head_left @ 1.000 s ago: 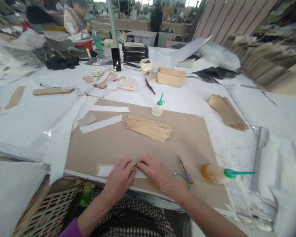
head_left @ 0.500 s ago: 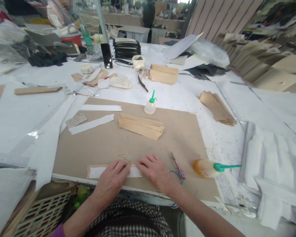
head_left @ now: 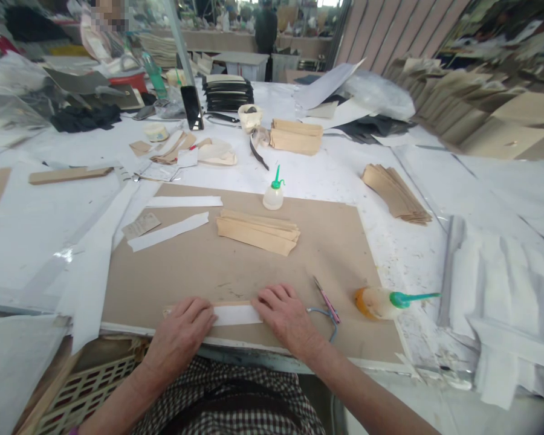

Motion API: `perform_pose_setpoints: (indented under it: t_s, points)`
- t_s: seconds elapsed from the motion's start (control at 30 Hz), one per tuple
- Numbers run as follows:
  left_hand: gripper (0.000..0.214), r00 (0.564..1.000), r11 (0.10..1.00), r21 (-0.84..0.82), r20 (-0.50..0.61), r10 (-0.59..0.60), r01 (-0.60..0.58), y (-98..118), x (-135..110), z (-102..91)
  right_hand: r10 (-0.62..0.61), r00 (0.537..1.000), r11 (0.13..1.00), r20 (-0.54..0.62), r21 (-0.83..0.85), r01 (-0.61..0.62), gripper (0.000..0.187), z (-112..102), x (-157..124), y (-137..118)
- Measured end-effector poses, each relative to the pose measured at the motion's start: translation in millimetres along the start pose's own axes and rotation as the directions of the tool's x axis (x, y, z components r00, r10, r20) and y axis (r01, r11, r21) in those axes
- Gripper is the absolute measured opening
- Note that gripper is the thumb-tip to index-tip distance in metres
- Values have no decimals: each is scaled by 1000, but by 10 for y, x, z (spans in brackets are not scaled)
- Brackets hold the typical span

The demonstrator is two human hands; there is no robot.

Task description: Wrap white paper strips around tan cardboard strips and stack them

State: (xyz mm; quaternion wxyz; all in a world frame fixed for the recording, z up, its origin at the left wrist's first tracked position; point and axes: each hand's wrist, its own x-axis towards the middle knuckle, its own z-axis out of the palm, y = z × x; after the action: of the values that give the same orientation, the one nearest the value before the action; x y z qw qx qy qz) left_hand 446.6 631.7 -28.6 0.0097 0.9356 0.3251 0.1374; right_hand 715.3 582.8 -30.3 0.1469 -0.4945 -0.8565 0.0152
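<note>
My left hand [head_left: 181, 335] lies flat, fingers spread, on the left end of a white strip [head_left: 236, 314] stuck along a tan piece at the near edge of the brown cardboard mat [head_left: 335, 241]. The fingers of my right hand [head_left: 285, 314] rest flat on the strip's right end. Neither hand grips anything. A fanned stack of tan pieces [head_left: 257, 231] lies at the mat's middle.
Pink-handled snips [head_left: 325, 302] and a lying glue bottle with a green nozzle [head_left: 383, 301] are right of my right hand. A small upright glue bottle [head_left: 273, 191], two loose white strips [head_left: 168, 231], more tan stacks [head_left: 396, 193] and a phone [head_left: 192, 107] lie farther back. A person sits at the far left.
My left hand has slid left along the white strip, away from my right hand, uncovering the strip's middle. My right hand has stayed on the right end.
</note>
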Motion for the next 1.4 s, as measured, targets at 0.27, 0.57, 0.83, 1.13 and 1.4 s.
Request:
perform_pose_setpoints:
  t_s: [0.27, 0.57, 0.83, 1.13, 1.4]
  points:
    - [13, 997, 978, -205, -57, -59, 46, 373, 442, 248, 131, 989, 991, -66, 31, -129, 22, 91, -15, -54]
    - [17, 999, 961, -275, -22, -31, 24, 344, 469, 283, 469, 840, 879, -274, 243, -412, 21, 151, -183, -326]
    - [17, 1000, 934, -357, -25, 10, -18, 398, 744, 390, 488, 854, 871, -181, 164, -463, 33, 264, -312, -555]
    - [22, 986, 953, -255, -23, 164, -164, 390, 678, 373, 516, 841, 846, -164, 252, -470, 36, 201, -317, -531]
    - [35, 969, 968, -51, -52, 241, -244, 502, 516, 395, 558, 774, 813, -298, 383, -439, 38, 221, -323, -492]
